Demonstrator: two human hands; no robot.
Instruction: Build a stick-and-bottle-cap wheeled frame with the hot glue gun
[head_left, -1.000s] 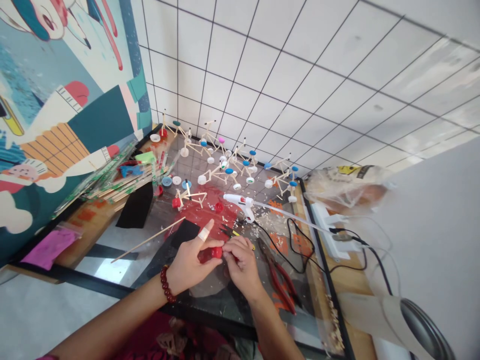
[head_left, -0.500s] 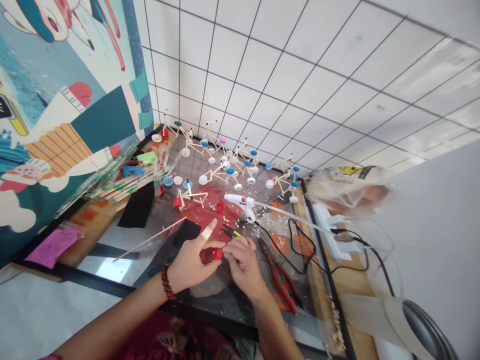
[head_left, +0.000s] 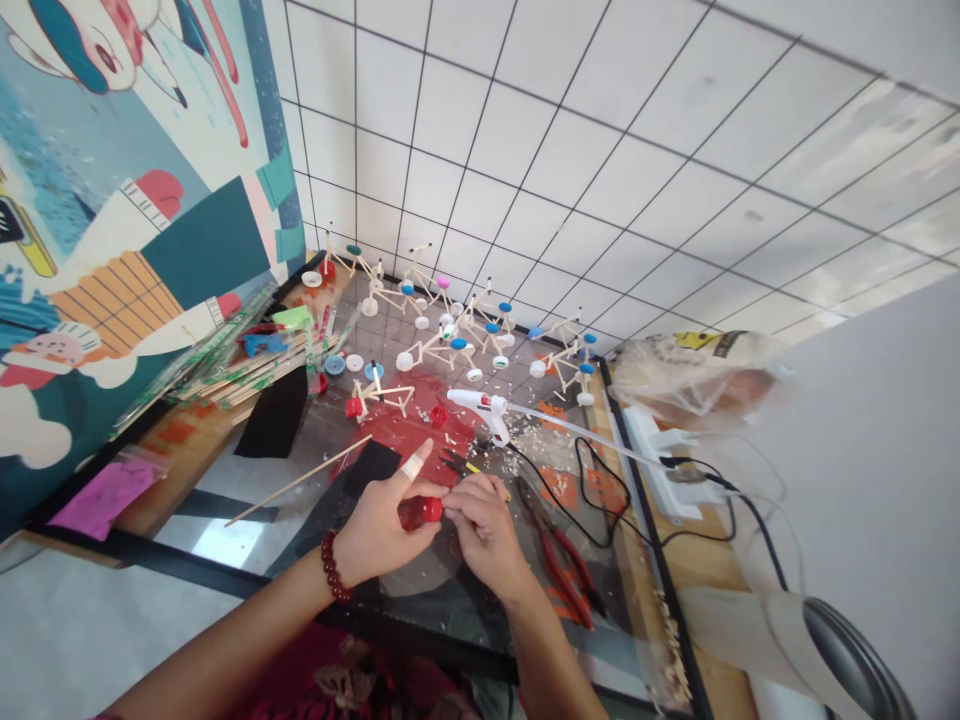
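Note:
Low over the near part of the table, my left hand [head_left: 379, 528] is closed around a red bottle cap [head_left: 432, 510], its index finger, wrapped in a pale bandage, pointing up and away. My right hand [head_left: 486, 530] is pinched right beside the cap, fingertips almost against it; anything between them is hidden. Beyond my hands lie a white glue gun [head_left: 491, 412] with a clear glue stick, a loose red cap [head_left: 438, 415] and a small tool with a yellow handle [head_left: 476, 469]. A stick bicycle model [head_left: 386, 394] with a red cap wheel stands further left.
Red-handled pliers [head_left: 566, 575] lie right of my right hand. Several stick models with cap wheels [head_left: 457, 343] line the back. A wooden stick [head_left: 300, 480], black sheets [head_left: 276, 415] and a pink packet [head_left: 109, 495] lie left. A power strip [head_left: 664, 465] and black cable [head_left: 551, 508] are right.
Both hands keep nearly the same pose around the red bottle cap. The whole view has shifted very slightly; nothing was taken hold of or let go.

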